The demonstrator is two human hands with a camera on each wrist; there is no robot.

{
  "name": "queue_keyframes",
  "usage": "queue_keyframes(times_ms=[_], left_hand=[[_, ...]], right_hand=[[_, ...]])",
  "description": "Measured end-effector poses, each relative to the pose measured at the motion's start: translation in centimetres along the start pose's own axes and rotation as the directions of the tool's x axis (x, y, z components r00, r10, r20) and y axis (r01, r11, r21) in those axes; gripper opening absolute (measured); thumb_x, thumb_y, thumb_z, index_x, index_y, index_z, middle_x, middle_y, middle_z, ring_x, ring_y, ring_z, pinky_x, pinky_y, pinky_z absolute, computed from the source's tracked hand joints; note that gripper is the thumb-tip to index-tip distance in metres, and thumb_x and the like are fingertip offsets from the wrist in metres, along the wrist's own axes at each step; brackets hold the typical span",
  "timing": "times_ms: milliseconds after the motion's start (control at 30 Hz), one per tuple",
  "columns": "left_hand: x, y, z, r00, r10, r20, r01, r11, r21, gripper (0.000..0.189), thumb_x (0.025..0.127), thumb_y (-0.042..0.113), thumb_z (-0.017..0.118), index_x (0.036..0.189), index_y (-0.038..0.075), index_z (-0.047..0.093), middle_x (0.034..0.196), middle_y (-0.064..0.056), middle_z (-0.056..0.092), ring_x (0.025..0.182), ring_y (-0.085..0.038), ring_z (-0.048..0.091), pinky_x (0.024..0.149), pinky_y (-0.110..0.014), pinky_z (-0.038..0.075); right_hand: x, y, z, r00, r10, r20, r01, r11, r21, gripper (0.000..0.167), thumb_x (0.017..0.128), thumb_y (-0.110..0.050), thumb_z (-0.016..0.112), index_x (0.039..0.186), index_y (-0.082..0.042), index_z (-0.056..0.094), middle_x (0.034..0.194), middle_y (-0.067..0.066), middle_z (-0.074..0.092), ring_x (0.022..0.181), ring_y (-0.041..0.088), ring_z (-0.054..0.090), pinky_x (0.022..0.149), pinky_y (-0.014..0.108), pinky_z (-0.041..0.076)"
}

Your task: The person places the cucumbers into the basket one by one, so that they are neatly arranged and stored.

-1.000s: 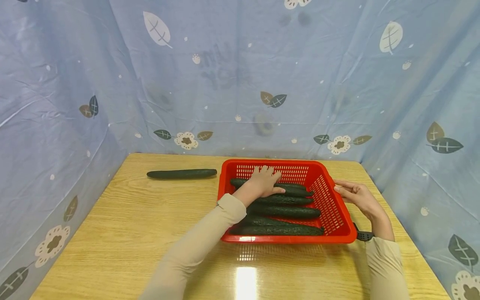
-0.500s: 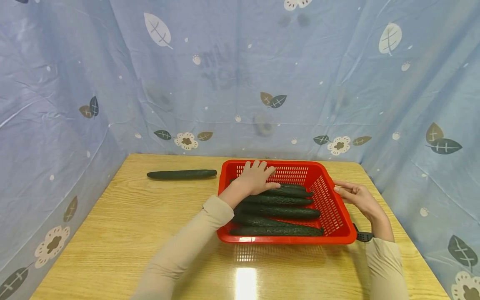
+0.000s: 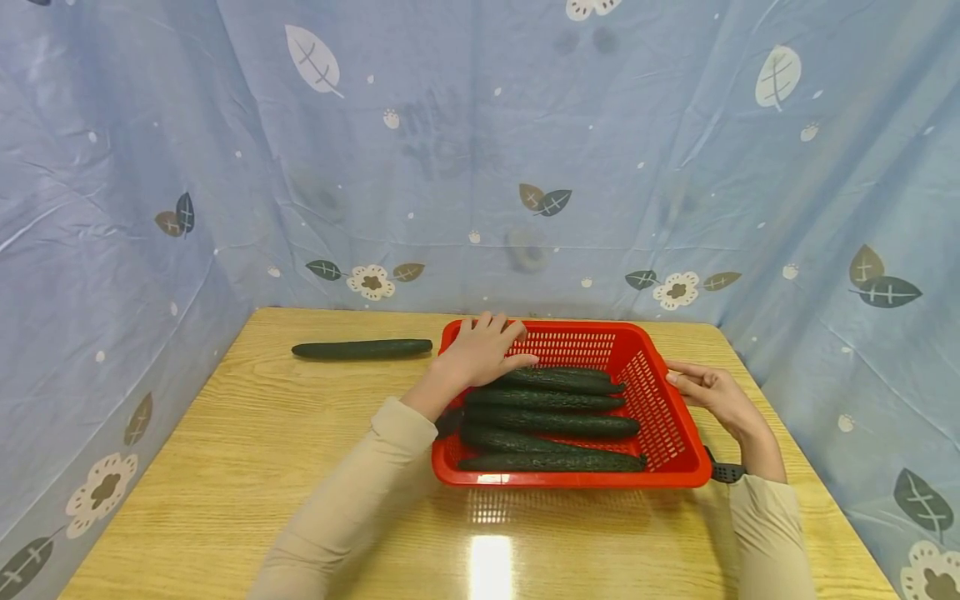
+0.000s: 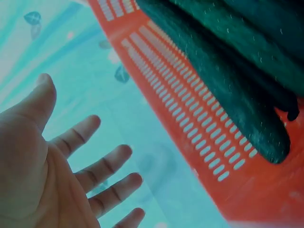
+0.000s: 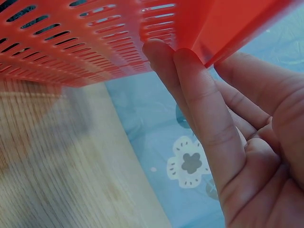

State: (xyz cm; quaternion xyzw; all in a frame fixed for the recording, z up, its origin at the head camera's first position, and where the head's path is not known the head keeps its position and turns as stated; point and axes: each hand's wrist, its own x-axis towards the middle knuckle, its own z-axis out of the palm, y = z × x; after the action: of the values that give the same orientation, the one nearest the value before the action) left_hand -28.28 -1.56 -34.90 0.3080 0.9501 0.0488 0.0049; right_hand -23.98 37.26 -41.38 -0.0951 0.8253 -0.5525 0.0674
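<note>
A red plastic basket (image 3: 577, 479) with slotted walls holds several dark green cucumbers (image 3: 555, 423) lying side by side. My left hand (image 3: 478, 350) hovers over the basket's left end, palm down and fingers spread. In the left wrist view its fingers (image 4: 111, 159) are apart from the nearest cucumber (image 4: 223, 90), holding nothing. At the basket's right side, my right hand (image 3: 716, 398) pinches the rim. Up close in the right wrist view, fingertips (image 5: 190, 61) touch the underside of the rim, with the thumb opposite.
One more cucumber (image 3: 362, 349) lies on the wooden table (image 3: 247, 450), left of the basket near the back edge. A blue patterned curtain (image 3: 420, 167) encloses the table at the back and sides.
My left hand has moved left, from above the middle of the cucumbers to the basket's left end, uncovering more of them. My right hand and the basket have stayed in place.
</note>
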Motion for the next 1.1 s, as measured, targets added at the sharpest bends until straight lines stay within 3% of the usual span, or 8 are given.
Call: queue_keyframes(times_ms=[267,600,900,1100], left_hand=[[-1.5,-1.5,-1.0,0.999,-0.035,-0.020,0.034,0.999,-0.028,0.051,0.092,0.062,0.032,0.123,0.023,0.043,0.120,-0.002,0.041,0.111,-0.025,0.037,0.093,-0.046,0.029],[-2.9,-4.3,-0.6,0.994,-0.082,-0.079,0.073,0.992,-0.108,0.047,0.094,0.058,0.035,0.121,0.021,0.045,0.117,-0.006,0.043,0.104,-0.027,0.038,0.088,-0.047,0.030],[-3.8,-7.1,0.9,0.978,-0.164,-0.128,0.146,0.980,-0.138,0.052,0.094,0.057,0.035,0.127,0.017,0.045,0.121,-0.010,0.044,0.107,-0.030,0.038,0.085,-0.047,0.030],[-4.5,-8.9,2.3,0.961,-0.236,-0.146,0.204,0.957,-0.205,0.046,0.095,0.054,0.037,0.122,0.018,0.046,0.119,-0.009,0.043,0.108,-0.031,0.036,0.089,-0.048,0.027]], right_hand=[[0.0,0.1,0.0,1.000,0.004,0.008,-0.004,1.000,-0.007,0.055,0.098,-0.018,0.049,0.136,0.016,0.030,0.095,-0.016,0.068,0.086,0.006,0.067,0.076,0.018,0.051],[0.0,0.1,-0.1,1.000,0.019,0.009,-0.018,1.000,-0.016,0.057,0.098,-0.021,0.049,0.137,0.014,0.029,0.096,-0.017,0.067,0.088,0.004,0.066,0.077,0.017,0.050],[-0.1,0.1,-0.1,1.000,0.020,0.015,-0.019,1.000,-0.019,0.056,0.098,-0.020,0.047,0.138,0.014,0.029,0.096,-0.017,0.067,0.088,0.007,0.067,0.077,0.017,0.049],[-0.2,0.0,-0.1,1.000,0.021,0.015,-0.021,1.000,-0.016,0.056,0.098,-0.021,0.047,0.138,0.013,0.029,0.097,-0.017,0.067,0.089,0.006,0.067,0.078,0.017,0.049]])
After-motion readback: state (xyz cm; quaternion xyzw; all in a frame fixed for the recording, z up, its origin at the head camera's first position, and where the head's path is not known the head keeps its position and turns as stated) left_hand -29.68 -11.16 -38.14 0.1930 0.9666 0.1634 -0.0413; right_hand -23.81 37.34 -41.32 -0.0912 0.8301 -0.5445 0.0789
